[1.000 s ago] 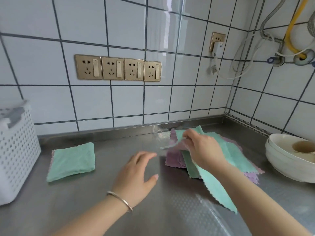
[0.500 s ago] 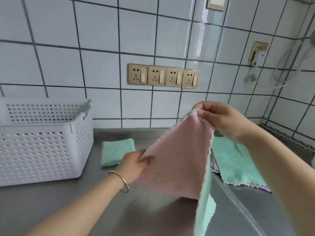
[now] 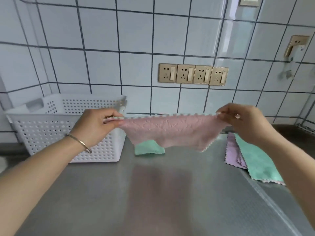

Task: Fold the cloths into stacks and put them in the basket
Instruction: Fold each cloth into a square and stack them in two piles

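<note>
I have the pink cloth (image 3: 172, 132) stretched in the air above the steel counter (image 3: 153, 193), its top edge taut between my hands: the left hand (image 3: 97, 124) pinches the left corner and the right hand (image 3: 242, 123) pinches the right corner, fingers curled on the fabric in both cases. The cloth hangs free below that edge and does not touch the counter. Risk assessment: the hold is by fingertips on the corners only, so one corner could slip as I lower it, and the cloth would then land skewed and fold crooked. Its lower edge hangs unevenly, which I judge could crease under the fold. It also hangs in front of the folded green cloth (image 3: 149, 148), which it could drag or disturb if brought down too far back. Count: one white perforated basket (image 3: 56, 133) at the left, one folded green cloth just beside it, one pink cloth in hand, and a loose pile (image 3: 252, 160) at the right showing one green and at least one lilac cloth; more beneath cannot be confirmed. Four wall sockets (image 3: 193, 75) in a row.
</note>
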Demonstrator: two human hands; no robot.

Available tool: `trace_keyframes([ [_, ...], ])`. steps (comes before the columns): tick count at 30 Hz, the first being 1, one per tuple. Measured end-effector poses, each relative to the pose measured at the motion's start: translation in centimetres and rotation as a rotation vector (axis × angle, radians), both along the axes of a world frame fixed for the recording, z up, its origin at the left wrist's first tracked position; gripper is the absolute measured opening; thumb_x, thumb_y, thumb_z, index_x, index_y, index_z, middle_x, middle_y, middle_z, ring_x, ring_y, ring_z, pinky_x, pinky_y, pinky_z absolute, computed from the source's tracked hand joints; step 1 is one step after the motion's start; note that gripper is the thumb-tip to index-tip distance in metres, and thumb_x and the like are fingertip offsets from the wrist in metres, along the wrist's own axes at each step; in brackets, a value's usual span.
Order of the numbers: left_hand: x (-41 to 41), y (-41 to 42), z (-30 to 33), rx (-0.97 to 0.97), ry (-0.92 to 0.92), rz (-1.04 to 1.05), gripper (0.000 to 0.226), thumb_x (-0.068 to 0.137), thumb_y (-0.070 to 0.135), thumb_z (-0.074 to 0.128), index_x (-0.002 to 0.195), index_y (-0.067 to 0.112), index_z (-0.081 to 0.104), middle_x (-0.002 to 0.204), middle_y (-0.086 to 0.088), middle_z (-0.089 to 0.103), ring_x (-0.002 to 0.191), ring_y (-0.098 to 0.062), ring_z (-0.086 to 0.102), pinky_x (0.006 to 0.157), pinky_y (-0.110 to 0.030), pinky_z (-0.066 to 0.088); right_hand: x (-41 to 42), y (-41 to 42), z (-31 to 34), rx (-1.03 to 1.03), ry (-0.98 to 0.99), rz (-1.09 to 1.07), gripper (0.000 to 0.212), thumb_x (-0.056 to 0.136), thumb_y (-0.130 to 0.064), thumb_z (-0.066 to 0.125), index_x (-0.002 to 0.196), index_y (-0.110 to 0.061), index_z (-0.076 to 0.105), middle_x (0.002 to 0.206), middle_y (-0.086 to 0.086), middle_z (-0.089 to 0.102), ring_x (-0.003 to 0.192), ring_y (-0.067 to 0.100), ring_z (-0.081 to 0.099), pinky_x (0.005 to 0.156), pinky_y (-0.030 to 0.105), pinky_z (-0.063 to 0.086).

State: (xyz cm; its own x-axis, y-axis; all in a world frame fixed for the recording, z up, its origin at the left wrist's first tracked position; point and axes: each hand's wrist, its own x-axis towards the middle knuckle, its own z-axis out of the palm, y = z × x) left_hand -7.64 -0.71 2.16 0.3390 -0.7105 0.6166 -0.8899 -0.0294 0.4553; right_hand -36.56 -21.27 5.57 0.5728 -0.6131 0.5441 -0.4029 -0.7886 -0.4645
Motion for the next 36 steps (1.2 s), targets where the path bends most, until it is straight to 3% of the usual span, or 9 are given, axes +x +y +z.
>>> trace_keyframes([
  [2, -1.2, 2.7, -2.7, 0.218, -0.032, -0.065, 0.036, 0.071, 0.033, 0.073, 0.066, 0.065, 0.059, 0.077, 0.042, 0.062, 0.077, 0.016, 0.060, 0.071, -0.008, 0.045, -1.3, 1.4, -2.9, 0.064, 0.175, 0.048, 0.023, 0.088, -0.013, 0.061, 0.074, -0.031, 0.061, 0.062, -0.025, 0.060, 0.065, -0.001, 0.057, 0.065, 0.006, 0.040],
  [5, -3.1, 5.4, -7.7, 0.519, -0.040, -0.157, 0.026, 0.059, 0.063, 0.049, 0.083, 0.056, 0.058, 0.083, 0.046, 0.059, 0.090, 0.008, 0.061, 0.079, -0.015, 0.048, -3.1, 3.0, -8.4, 0.181, 0.455, 0.128, 0.044, 0.085, -0.019, 0.066, 0.061, -0.055, 0.058, 0.066, -0.044, 0.056, 0.071, -0.018, 0.054, 0.076, 0.018, 0.042],
  [9, -4.8, 7.9, -14.2, 0.688, 0.123, -0.234, 0.037, 0.050, 0.080, 0.057, 0.074, 0.052, 0.060, 0.090, 0.010, 0.072, 0.090, -0.007, 0.065, 0.081, -0.020, 0.050, -4.9, 4.9, -14.7, 0.282, 0.627, 0.207, 0.048, 0.084, -0.018, 0.065, 0.058, -0.057, 0.056, 0.073, -0.029, 0.065, 0.079, -0.007, 0.058, 0.063, 0.009, 0.041],
  [15, -6.0, 10.0, -16.4, 0.696, 0.146, -0.219, 0.022, 0.067, 0.043, 0.075, 0.055, 0.050, 0.059, 0.087, 0.037, 0.061, 0.093, 0.016, 0.059, 0.081, -0.007, 0.046, -6.7, 6.2, -17.1, 0.411, 0.707, 0.222, 0.035, 0.081, -0.021, 0.066, 0.063, -0.051, 0.063, 0.082, -0.013, 0.072, 0.074, -0.002, 0.058, 0.069, 0.010, 0.043],
  [18, -5.7, 10.5, -16.1, 0.783, 0.180, -0.235, 0.021, 0.063, 0.048, 0.071, 0.066, 0.028, 0.068, 0.085, 0.018, 0.069, 0.084, 0.008, 0.061, 0.074, -0.017, 0.047, -7.0, 6.9, -16.2, 0.468, 0.834, 0.263, 0.031, 0.082, -0.030, 0.064, 0.053, -0.042, 0.058, 0.061, -0.022, 0.061, 0.061, -0.005, 0.052, 0.064, 0.012, 0.039],
  [22, -5.2, 10.8, -15.0, 0.939, 0.206, -0.295, 0.041, 0.057, 0.057, 0.063, 0.052, 0.020, 0.046, 0.060, 0.004, 0.039, 0.058, -0.006, 0.035, 0.057, -0.028, 0.025, -7.0, 6.8, -14.6, 0.554, 0.996, 0.364, 0.031, 0.083, -0.032, 0.062, 0.053, -0.038, 0.054, 0.061, -0.016, 0.054, 0.060, -0.004, 0.048, 0.064, 0.012, 0.037],
  [27, -3.6, 8.5, -13.6, 0.828, 0.415, -0.130, 0.043, 0.061, 0.065, 0.068, 0.054, 0.030, 0.045, 0.057, 0.014, 0.037, 0.055, -0.004, 0.033, 0.052, -0.020, 0.024, -5.3, 4.8, -13.5, 0.676, 0.761, 0.312, 0.027, 0.089, -0.024, 0.057, 0.062, -0.019, 0.054, 0.061, -0.011, 0.049, 0.057, -0.001, 0.046, 0.059, 0.012, 0.037],
  [31, -2.2, 4.3, -14.8, 0.472, 1.021, 0.104, 0.039, 0.067, 0.046, 0.071, 0.086, 0.012, 0.064, 0.082, -0.009, 0.061, 0.075, -0.019, 0.051, 0.072, -0.029, 0.037, -1.5, 3.0, -15.5, 0.861, 0.304, 0.089, 0.037, 0.090, -0.002, 0.051, 0.057, -0.015, 0.041, 0.055, -0.004, 0.036, 0.051, 0.010, 0.036, 0.050, 0.020, 0.031],
  [36, -1.4, -0.1, -16.8, 0.429, 0.915, 0.349, 0.035, 0.091, 0.025, 0.054, 0.120, 0.006, 0.060, 0.118, -0.011, 0.062, 0.104, -0.024, 0.056, 0.090, -0.028, 0.039, 3.0, 1.3, -19.0, 0.706, 0.193, -0.262, 0.030, 0.084, -0.009, 0.054, 0.054, -0.015, 0.050, 0.055, 0.000, 0.052, 0.061, 0.021, 0.049, 0.051, 0.025, 0.033],
])
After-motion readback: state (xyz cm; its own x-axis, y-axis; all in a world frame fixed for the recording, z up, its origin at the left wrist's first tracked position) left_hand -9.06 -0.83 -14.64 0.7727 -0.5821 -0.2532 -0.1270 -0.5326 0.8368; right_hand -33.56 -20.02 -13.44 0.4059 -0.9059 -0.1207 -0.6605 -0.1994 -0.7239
